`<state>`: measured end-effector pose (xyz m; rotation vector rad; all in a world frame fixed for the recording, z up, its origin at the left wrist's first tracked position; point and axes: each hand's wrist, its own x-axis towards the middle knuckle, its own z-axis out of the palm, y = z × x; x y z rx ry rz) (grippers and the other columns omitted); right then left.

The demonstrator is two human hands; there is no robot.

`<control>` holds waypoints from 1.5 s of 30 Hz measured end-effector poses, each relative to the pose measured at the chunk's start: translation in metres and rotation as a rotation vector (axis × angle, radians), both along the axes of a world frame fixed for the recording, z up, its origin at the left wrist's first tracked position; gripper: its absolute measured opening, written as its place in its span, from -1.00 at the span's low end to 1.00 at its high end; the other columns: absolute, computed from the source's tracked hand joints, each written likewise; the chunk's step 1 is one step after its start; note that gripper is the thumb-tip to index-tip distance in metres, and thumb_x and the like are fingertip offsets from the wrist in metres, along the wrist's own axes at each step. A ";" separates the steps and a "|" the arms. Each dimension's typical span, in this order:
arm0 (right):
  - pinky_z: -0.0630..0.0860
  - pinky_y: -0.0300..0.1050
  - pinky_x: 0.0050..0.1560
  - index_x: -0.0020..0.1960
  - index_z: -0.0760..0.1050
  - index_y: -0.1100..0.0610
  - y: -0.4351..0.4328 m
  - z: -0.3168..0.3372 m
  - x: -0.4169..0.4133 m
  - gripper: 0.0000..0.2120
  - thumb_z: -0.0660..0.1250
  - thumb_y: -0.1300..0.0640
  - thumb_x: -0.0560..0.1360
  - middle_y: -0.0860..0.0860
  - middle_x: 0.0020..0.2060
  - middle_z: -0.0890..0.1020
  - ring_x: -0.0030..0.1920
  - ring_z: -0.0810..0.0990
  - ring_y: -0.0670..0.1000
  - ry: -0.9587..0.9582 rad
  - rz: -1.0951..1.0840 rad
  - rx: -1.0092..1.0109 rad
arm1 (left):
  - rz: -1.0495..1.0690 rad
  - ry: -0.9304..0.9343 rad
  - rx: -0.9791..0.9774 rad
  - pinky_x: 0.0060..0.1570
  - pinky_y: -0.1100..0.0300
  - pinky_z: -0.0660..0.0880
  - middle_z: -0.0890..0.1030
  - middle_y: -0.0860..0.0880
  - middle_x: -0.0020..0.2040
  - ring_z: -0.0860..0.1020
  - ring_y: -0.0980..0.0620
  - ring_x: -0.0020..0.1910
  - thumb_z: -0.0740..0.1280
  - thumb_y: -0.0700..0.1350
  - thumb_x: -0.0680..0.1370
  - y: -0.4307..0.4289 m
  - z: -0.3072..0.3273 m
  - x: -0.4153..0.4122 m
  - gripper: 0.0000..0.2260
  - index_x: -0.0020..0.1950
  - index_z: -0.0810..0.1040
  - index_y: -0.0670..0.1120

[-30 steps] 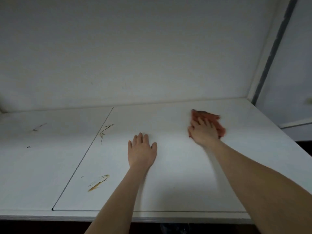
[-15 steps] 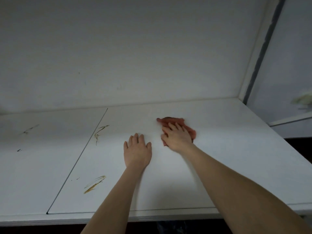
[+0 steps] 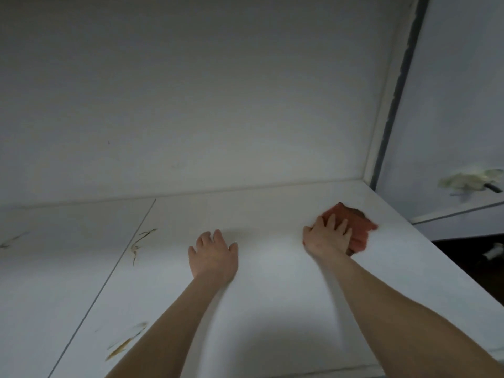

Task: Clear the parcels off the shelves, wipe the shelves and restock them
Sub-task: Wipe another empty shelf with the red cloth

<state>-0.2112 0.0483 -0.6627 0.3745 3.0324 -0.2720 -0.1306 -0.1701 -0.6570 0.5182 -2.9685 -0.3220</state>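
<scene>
One cloth (image 3: 360,231) under right hand's (image 3: 326,239) straight fingers (image 3: 331,221), apparently pressed; left hand (image 3: 214,256) flat on shelf (image 3: 272,304).

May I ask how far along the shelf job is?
Clearing looks done: no parcels show on the shelf. Wiping is in hand: the right hand presses a red cloth, left hand flat. Brown streaks by the seam await wiping; restocking unstarted.
</scene>
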 end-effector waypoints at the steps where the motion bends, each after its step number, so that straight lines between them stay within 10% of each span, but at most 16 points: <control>1: -0.12 0.15 0.51 0.57 0.05 0.06 -0.012 -0.001 -0.009 -0.45 -0.07 -0.09 0.62 0.09 0.58 0.00 0.54 -0.09 0.26 0.017 0.065 -0.011 | -0.030 0.026 0.033 0.41 0.02 0.19 0.23 -0.14 0.49 0.21 -0.10 0.46 0.06 0.10 0.61 0.004 0.001 -0.009 -0.49 0.51 0.18 -0.11; 8: -0.09 0.06 0.50 0.55 0.14 -0.04 -0.080 -0.001 -0.045 -0.50 -0.03 -0.14 0.64 -0.02 0.57 0.08 0.56 -0.01 0.13 0.059 0.679 -0.110 | -0.149 0.068 0.041 0.48 0.08 0.06 0.09 -0.11 0.56 0.04 -0.05 0.54 -0.01 0.04 0.66 0.030 -0.005 -0.060 -0.53 0.55 0.10 -0.08; 18: -0.10 0.13 0.50 0.54 0.15 0.02 0.088 -0.011 -0.143 -0.50 -0.08 -0.10 0.64 0.09 0.57 0.04 0.54 -0.06 0.26 0.082 0.056 -0.049 | -0.146 -0.059 -0.094 0.47 -0.15 -0.02 0.08 -0.10 0.55 0.01 -0.08 0.54 -0.04 0.20 0.62 0.088 -0.025 -0.106 -0.47 0.54 0.09 -0.01; 27: -0.01 0.09 0.48 0.50 0.24 0.00 -0.044 -0.005 -0.151 -0.54 0.00 -0.09 0.63 -0.01 0.54 0.16 0.53 0.06 0.15 0.076 0.613 -0.110 | -0.150 -0.035 -0.121 0.46 -0.12 0.00 0.08 -0.09 0.55 0.02 -0.07 0.53 -0.07 0.22 0.61 0.088 -0.025 -0.103 -0.46 0.54 0.09 0.01; 37: -0.13 0.10 0.52 0.58 0.06 0.05 0.111 -0.009 -0.175 -0.46 -0.10 -0.12 0.65 0.10 0.57 0.01 0.55 -0.06 0.25 0.079 0.034 -0.073 | -0.141 -0.032 -0.145 0.45 -0.10 0.01 0.11 -0.08 0.55 0.04 -0.06 0.53 -0.05 0.26 0.60 0.089 -0.024 -0.103 -0.43 0.54 0.10 0.01; 45: -0.14 0.10 0.52 0.58 0.04 -0.01 0.048 -0.009 -0.079 -0.45 -0.08 -0.16 0.64 0.04 0.58 0.00 0.55 -0.11 0.22 0.068 0.276 -0.052 | -0.130 0.022 -0.070 0.40 -0.06 0.12 0.22 -0.09 0.51 0.19 -0.06 0.48 0.02 0.22 0.61 0.091 -0.018 -0.100 -0.49 0.48 0.26 0.01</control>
